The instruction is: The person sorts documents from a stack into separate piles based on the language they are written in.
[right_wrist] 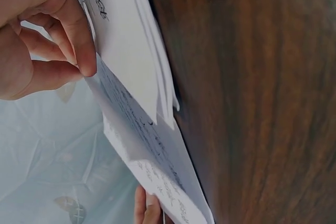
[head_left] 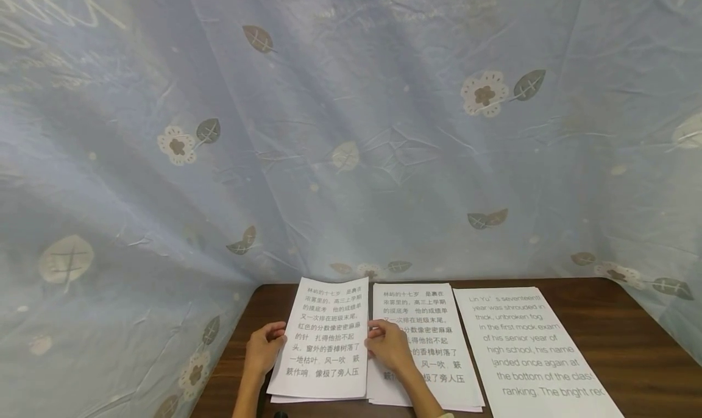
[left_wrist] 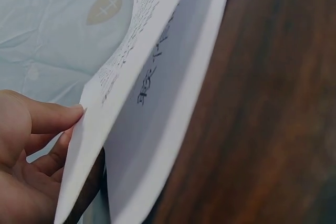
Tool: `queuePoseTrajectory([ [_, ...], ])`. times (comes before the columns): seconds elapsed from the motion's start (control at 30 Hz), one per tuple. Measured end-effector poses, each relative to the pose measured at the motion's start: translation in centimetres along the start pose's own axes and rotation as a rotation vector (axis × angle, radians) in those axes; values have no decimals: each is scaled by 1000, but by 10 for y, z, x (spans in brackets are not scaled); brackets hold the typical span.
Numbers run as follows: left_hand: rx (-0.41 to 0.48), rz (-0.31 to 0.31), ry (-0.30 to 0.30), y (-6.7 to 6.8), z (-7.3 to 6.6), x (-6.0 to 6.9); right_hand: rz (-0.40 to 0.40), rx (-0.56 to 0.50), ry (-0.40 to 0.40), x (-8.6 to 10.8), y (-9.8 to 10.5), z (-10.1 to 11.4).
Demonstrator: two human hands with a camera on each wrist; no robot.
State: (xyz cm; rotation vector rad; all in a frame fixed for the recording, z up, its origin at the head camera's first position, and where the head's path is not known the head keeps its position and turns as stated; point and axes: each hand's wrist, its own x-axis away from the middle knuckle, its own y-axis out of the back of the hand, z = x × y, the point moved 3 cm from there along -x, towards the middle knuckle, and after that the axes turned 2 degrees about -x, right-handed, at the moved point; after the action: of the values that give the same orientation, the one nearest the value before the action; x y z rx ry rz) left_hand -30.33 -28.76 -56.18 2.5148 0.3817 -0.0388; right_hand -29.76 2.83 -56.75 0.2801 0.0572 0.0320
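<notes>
A sheet of paper (head_left: pixel 329 339) printed with Chinese text is held up by both hands, raised over another printed sheet (left_wrist: pixel 173 87) beneath it. My left hand (head_left: pixel 265 349) pinches its left edge; in the left wrist view the thumb lies on the sheet's face. My right hand (head_left: pixel 390 347) pinches the opposite edge between thumb and fingers, as the right wrist view also shows. Under the right hand and forearm lies a middle stack of paper (head_left: pixel 425 320) with the same Chinese text, partly hidden by them.
To the right lies paper (head_left: pixel 526 351) printed with English text, running out of the bottom of the head view. All rests on a dark brown wooden table (head_left: pixel 614 332). A blue patterned cloth (head_left: pixel 351 101) hangs behind. A small black object (head_left: pixel 280 415) shows at the bottom edge.
</notes>
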Motion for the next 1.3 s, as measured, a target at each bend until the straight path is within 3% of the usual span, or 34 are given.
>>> queuePoseTrajectory([
  [0.27,11,-29,-17,6,-1,1,-34,67,61,0,3,0],
  [0.8,79,12,25,8,-14,7,28,6,-5,3,6,0],
  [1.07,106,82,47,-6,-28,12,21,31,-15,5,16,-1],
  [1.3,103,109,0,-27,-41,13,19,33,-22,6,32,-4],
])
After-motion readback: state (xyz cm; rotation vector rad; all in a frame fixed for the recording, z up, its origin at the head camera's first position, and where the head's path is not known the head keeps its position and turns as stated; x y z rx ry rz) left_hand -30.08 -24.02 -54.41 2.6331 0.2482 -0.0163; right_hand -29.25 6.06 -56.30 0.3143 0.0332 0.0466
